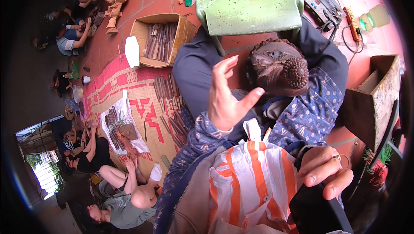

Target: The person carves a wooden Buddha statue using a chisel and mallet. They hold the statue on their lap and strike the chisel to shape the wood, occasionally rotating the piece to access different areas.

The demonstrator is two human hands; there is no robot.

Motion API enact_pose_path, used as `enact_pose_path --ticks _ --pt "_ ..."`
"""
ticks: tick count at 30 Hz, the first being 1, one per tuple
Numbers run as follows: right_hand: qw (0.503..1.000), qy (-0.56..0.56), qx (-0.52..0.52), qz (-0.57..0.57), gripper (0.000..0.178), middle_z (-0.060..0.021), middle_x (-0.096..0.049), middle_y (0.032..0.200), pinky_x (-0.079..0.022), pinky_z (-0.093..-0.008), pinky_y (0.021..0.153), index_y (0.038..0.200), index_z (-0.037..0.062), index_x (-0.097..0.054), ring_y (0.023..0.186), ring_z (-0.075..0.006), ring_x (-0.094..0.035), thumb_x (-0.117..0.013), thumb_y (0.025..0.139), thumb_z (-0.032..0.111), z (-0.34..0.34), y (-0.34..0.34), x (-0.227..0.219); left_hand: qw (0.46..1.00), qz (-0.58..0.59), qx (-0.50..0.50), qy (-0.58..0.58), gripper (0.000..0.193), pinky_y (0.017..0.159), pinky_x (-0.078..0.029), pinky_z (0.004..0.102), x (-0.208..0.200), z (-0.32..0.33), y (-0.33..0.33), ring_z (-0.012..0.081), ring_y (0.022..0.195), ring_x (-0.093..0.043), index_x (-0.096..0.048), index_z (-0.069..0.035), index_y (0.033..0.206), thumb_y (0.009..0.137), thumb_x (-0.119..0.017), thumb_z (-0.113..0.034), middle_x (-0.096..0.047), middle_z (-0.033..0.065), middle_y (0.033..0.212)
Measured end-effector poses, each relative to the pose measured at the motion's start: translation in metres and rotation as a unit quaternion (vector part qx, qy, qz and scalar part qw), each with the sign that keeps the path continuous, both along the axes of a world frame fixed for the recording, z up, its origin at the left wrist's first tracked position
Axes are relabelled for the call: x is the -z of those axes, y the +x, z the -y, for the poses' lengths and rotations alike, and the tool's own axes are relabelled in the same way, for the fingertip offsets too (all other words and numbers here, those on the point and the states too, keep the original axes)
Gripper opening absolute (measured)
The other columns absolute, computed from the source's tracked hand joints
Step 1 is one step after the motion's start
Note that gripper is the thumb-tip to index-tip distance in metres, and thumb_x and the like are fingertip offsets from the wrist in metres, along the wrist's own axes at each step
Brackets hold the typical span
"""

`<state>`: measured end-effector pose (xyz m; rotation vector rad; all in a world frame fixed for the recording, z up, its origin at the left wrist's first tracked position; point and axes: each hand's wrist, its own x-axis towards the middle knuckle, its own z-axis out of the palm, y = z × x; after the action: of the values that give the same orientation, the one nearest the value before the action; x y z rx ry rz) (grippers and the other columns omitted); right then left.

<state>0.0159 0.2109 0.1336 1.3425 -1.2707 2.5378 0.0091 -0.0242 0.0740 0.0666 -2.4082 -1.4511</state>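
Observation:
My left hand [226, 96] is raised above my lap with its fingers and thumb apart, holding nothing. Just to its right, a dark brown carved wooden head [278, 68] with knobbly curls rests between my legs. Down at the lower right, my right hand [325, 171] curls its fingers over the top edge of a black rectangular device [319, 210], close to my striped shirt. The lower part of that device runs out of the picture. In front of the carved head stands a green plastic stool [246, 20] with reddish-brown shavings on it.
A cardboard box [183, 40] of chisels stands at the left, with more chisels [166, 89] on the patterned mat [146, 91]. At the right are a wooden box [377, 104], a control unit [321, 7] and an orange power strip [352, 25]. Several people [129, 204] sit at the left.

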Motion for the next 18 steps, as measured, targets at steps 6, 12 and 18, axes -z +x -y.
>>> enact_pose_path --ticks 6,12,18 --pt "0.998 -0.017 0.054 0.0 0.029 -0.0191 -0.064 0.106 -0.05 -0.0246 0.052 0.115 0.015 -0.056 0.078 -0.0252 -0.064 -0.057 0.093 0.032 -0.02 0.004 0.0 1.0 -0.003 -0.029 -0.013 0.081 0.092 -0.048 0.0374 0.03 -0.093 -0.044 0.0284 0.108 -0.06 -0.042 -0.004 0.127 0.062 -0.087 -0.022 -0.056 0.0171 0.119" --pt "0.998 -0.023 0.058 0.003 0.028 -0.0194 -0.064 0.105 -0.05 -0.0253 0.055 0.114 0.0144 -0.056 0.077 -0.0249 -0.064 -0.058 0.092 0.033 -0.026 -0.003 -0.002 0.999 -0.052 0.001 -0.016 0.062 0.074 -0.055 0.034 0.037 -0.087 -0.054 0.0232 0.081 -0.069 -0.05 -0.005 0.111 0.063 -0.086 -0.02 -0.066 0.0122 0.092" --pt "0.996 -0.037 0.082 -0.001 0.029 -0.0198 -0.064 0.104 -0.051 -0.0249 0.056 0.113 0.0136 -0.057 0.077 -0.0251 -0.064 -0.058 0.092 0.034 -0.03 0.0 0.005 0.984 -0.064 0.163 -0.038 0.06 0.071 -0.055 0.0305 0.049 -0.021 -0.061 0.018 0.081 -0.069 -0.051 -0.002 0.107 0.061 -0.086 -0.019 -0.067 0.0098 0.09"
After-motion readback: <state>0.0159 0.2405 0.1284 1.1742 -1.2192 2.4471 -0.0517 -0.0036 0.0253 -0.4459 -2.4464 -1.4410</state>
